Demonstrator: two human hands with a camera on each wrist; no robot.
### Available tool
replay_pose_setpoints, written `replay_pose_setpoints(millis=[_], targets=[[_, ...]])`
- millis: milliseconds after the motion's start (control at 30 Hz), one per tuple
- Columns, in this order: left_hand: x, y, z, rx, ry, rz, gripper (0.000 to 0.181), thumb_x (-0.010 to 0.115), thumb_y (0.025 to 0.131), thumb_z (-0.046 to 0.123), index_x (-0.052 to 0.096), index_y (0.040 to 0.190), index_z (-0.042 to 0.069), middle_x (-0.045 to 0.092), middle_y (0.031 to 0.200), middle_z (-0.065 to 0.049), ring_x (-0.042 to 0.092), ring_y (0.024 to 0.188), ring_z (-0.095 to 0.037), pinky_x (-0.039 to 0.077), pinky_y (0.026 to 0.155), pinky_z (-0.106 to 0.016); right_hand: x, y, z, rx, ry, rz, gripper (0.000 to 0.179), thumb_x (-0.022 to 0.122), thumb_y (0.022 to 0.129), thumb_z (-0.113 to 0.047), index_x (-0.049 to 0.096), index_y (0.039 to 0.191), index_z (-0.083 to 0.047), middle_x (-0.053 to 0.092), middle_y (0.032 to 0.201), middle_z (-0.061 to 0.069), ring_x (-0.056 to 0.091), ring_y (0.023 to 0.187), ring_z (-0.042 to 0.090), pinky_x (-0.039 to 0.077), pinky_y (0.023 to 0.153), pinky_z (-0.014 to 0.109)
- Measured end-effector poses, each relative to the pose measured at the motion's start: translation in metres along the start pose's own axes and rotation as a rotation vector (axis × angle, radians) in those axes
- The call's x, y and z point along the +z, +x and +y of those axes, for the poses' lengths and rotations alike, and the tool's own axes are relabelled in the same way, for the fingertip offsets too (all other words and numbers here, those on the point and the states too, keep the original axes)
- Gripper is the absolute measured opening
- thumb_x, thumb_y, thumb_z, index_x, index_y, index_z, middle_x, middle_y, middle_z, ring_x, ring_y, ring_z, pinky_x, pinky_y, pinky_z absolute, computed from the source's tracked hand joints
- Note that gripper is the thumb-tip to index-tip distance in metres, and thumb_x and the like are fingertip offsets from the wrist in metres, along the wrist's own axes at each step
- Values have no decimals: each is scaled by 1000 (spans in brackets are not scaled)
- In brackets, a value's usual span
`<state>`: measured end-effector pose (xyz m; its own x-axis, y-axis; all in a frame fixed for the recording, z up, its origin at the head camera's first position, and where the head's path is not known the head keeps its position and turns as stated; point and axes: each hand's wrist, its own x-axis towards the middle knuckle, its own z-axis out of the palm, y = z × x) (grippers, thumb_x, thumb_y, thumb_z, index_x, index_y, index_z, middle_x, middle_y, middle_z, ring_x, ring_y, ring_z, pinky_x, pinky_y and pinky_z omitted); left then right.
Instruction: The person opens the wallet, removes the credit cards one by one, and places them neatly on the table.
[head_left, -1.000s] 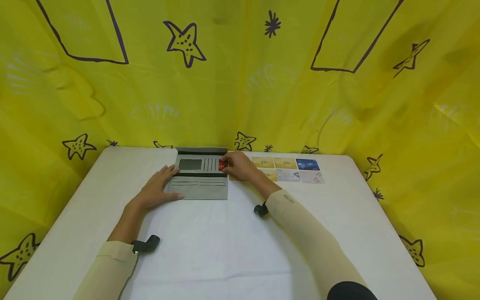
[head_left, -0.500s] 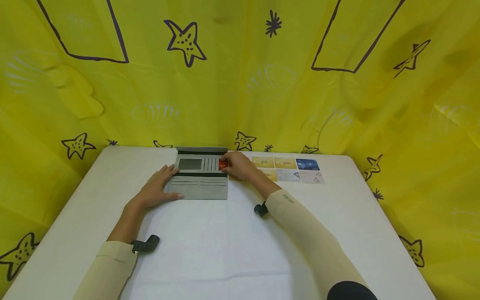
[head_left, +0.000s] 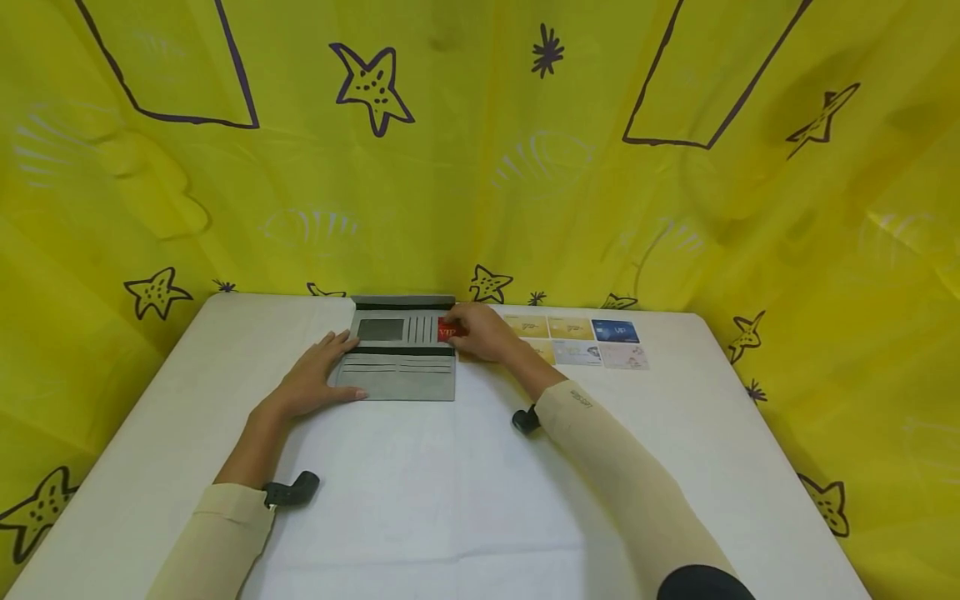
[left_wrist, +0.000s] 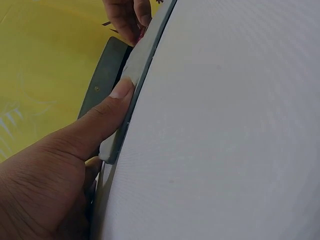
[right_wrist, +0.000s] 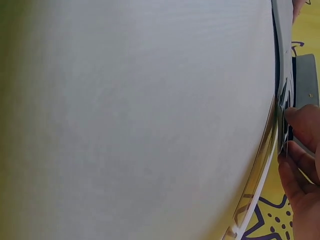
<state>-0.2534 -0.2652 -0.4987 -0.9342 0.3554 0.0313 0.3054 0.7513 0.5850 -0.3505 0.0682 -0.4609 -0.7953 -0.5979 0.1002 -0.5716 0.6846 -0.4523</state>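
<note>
A grey wallet lies spread open at the table's far edge, showing card slots and a dark window pocket. My left hand rests on its left side, fingers and thumb extended; the left wrist view shows the thumb lying on the wallet near its edge. At the wallet's right side, my right hand pinches a red VIP card between thumb and fingers. The card sits at the rightmost upright slot, partly covered by the fingertips. In the right wrist view, the right hand is at the wallet's edge.
Several cards lie in two rows to the right: gold cards, a blue VIP card and pale cards. My right hand and wrist partly cover the nearest ones. A yellow patterned curtain hangs behind the white table.
My right fingers have shifted very slightly at the red VIP card, so more of its lettering shows. My left hand has stayed in place on the wallet.
</note>
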Motion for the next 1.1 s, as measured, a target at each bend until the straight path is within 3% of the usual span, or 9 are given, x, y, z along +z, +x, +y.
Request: replay_pose_setpoints(millis=[200, 433, 600, 1100], targets=[[-1, 0, 1, -6, 9, -1, 99, 85, 86, 43, 37, 161, 0, 23, 170, -25, 10, 158, -47, 8, 123, -67, -1, -3, 5, -40, -3, 32, 27, 78, 92, -9, 76, 117, 0, 71, 104, 8, 59, 88, 21, 52, 76, 30], [-1, 0, 0, -8, 14, -9, 99, 85, 87, 43, 36, 162, 0, 22, 171, -24, 9, 158, -46, 7, 124, -66, -2, -5, 11, -71, -34, 35, 27, 77, 92, -9, 78, 117, 0, 72, 120, 9, 64, 102, 23, 54, 86, 31], [0, -2, 1, -11, 11, -5, 99, 85, 86, 44, 37, 161, 0, 22, 170, -25, 10, 158, -47, 7, 123, -68, -4, -9, 13, -101, -27, 55, 27, 77, 89, -9, 79, 115, 1, 73, 122, 12, 66, 104, 26, 54, 87, 33], [0, -1, 2, -2, 7, -4, 98, 84, 87, 44, 37, 161, 1, 23, 170, -24, 10, 158, -47, 8, 123, -68, -9, -19, 19, -11, 68, 64, 25, 82, 89, -11, 80, 112, -2, 74, 110, 6, 58, 87, 21, 51, 72, 30]])
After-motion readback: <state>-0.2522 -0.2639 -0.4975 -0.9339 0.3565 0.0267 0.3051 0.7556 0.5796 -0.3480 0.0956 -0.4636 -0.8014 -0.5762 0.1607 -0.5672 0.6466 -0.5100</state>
